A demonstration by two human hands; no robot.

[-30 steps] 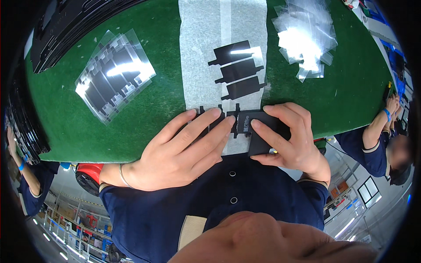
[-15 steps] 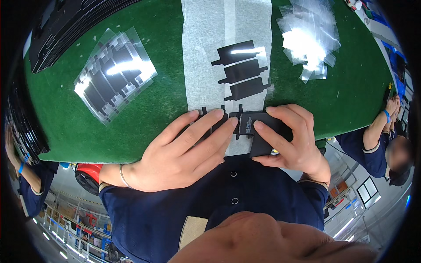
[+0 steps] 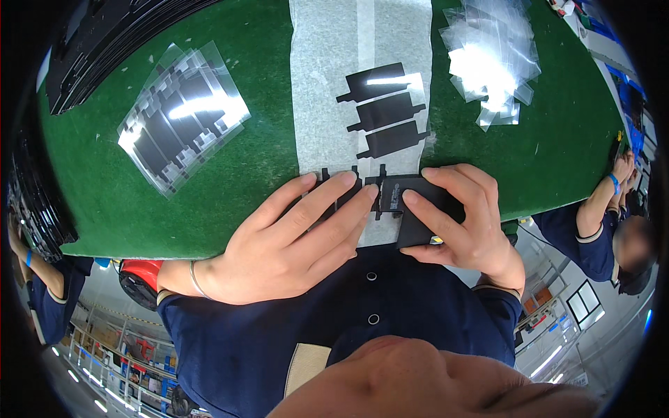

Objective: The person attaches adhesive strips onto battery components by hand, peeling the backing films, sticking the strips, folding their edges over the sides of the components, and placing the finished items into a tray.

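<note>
My left hand [image 3: 293, 244] lies with its fingers stretched out over dark tabbed pieces [image 3: 347, 196], which they partly cover. The tips of its fingers reach the left end of a flat black rectangular block [image 3: 418, 226]. My right hand [image 3: 465, 223] grips that block by its right side, thumb underneath near the edge and fingers on top. A narrow dark strip with tabs [image 3: 380, 195] sits along the block's left edge, touching it as far as I can see. Beyond my hands, three black tabbed stickers [image 3: 390, 111] lie in a slanted column.
A pale paper strip [image 3: 324, 90] runs down the green table [image 3: 268, 83]. Clear sheets with black stickers [image 3: 185, 115] lie left, a heap of shiny clear film [image 3: 491, 70] right. Black parts [image 3: 104, 56] are stacked far left. Other people [image 3: 592, 216] work at both sides.
My hands and the block hold almost still. At the far left edge, another person's arm has shifted slightly.
</note>
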